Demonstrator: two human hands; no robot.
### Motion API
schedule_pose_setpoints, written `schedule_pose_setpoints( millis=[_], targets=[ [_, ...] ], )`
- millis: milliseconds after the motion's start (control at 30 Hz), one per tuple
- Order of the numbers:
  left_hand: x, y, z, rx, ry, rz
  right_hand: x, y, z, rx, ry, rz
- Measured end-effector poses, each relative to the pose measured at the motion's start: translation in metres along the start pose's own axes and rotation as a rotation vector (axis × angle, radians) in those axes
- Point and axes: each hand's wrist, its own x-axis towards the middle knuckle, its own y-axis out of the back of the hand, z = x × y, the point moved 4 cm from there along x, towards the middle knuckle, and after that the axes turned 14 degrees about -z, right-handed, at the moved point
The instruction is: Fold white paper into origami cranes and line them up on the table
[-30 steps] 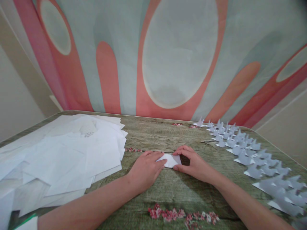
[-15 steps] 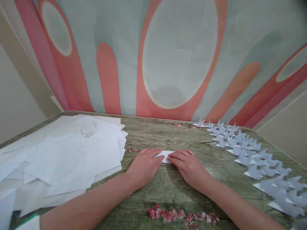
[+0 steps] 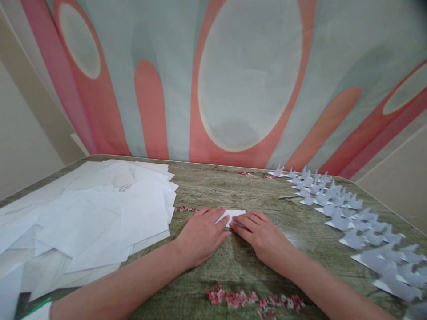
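Observation:
A small piece of white folded paper (image 3: 235,214) lies flat on the table between my two hands. My left hand (image 3: 203,234) holds its left end, with fingers on top and the thumb along the near side. On the right end, my right hand (image 3: 262,232) keeps its fingers together and pressed onto the paper, its fingertips near the left thumb. The ends of the paper are hidden under the fingers.
A wide, messy pile of white paper sheets (image 3: 96,218) covers the table's left side. Rows of folded white paper birds (image 3: 336,195) stand along the right. The wood-patterned table (image 3: 207,182) bears printed pink flowers and meets a patterned backdrop (image 3: 176,111) behind.
My right fingers have slid slightly left and toward me along the paper, so more of its far right corner shows. The left hand has barely shifted.

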Motion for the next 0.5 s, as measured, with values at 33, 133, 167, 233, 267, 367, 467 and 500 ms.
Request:
schedule_pose_setpoints(
  millis=[33, 133, 167, 233, 267, 367, 467, 500],
  targets=[
    [0.000, 0.000, 0.000, 0.006, 0.001, 0.002, 0.000, 0.000, -0.001, -0.005, 0.000, 0.003],
    [0.000, -0.001, 0.000, 0.021, -0.006, -0.001, 0.001, 0.000, -0.003, -0.034, -0.001, 0.008],
    [0.000, -0.001, 0.000, 0.023, -0.009, -0.005, 0.002, 0.000, -0.005, -0.046, -0.003, 0.008],
    [-0.001, -0.001, -0.001, 0.022, -0.008, -0.011, 0.002, 0.000, -0.007, -0.067, -0.015, 0.000],
    [-0.001, -0.001, -0.001, 0.021, -0.006, -0.015, 0.003, 0.001, -0.008, -0.075, -0.026, -0.007],
    [-0.001, -0.001, -0.001, 0.015, 0.002, -0.024, 0.002, 0.005, -0.010, -0.094, -0.072, -0.046],
    [-0.001, 0.000, 0.000, 0.015, -0.001, -0.024, -0.001, 0.009, -0.009, -0.114, -0.132, -0.080],
    [-0.001, 0.000, 0.000, 0.016, -0.003, -0.024, -0.002, 0.010, -0.008, -0.121, -0.151, -0.090]
  ],
)
